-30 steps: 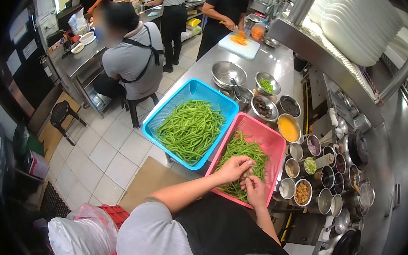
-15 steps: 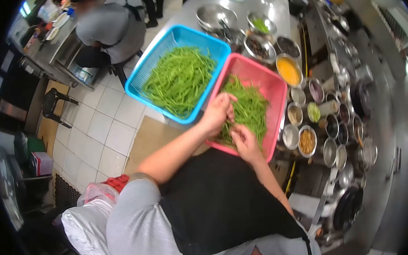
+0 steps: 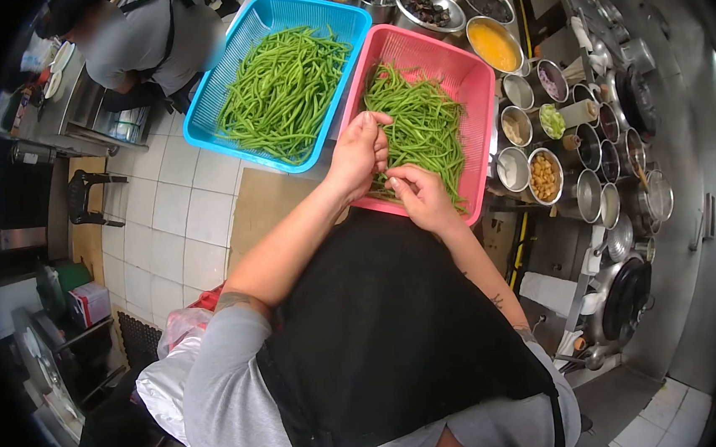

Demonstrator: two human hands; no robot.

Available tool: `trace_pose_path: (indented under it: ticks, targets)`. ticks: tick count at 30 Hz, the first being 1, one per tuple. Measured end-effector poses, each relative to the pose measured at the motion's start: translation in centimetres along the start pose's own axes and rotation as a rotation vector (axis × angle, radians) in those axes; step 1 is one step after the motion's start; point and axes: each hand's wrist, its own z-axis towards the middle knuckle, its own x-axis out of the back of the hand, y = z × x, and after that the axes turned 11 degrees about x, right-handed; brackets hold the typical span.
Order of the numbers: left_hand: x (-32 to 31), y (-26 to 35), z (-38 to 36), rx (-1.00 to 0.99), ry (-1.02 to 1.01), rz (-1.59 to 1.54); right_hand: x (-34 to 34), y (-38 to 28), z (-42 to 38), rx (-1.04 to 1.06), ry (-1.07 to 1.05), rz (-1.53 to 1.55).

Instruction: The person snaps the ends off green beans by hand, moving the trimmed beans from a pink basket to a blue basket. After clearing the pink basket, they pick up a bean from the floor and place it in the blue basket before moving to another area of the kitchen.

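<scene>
Head view tips lower, losing the white chopping board, yet our left hand [image 3: 357,152], fingers curled, and right hand [image 3: 425,195], fingers pinched, stay over slender green beans [image 3: 418,126] in the pink plastic basket [image 3: 472,88]; we cannot tell what they grip.

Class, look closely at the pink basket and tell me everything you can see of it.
The pink basket looks like plastic: roughly rectangular, with rounded corners, a smooth rim and finely slotted walls. Open side up, it holds loose green beans, with bare wall showing at the far side. It sits beside the blue basket. The left hand and right hand cover part of its near side; whether they touch it is unclear.
</scene>
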Motion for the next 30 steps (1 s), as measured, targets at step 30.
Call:
trace_pose_path:
  ticks: [30]
  targets:
    - [-0.9, -1.0, 0.1, 0.117, 0.013, 0.03, 0.3, -2.5, 0.8, -0.041, -0.067, -0.588]
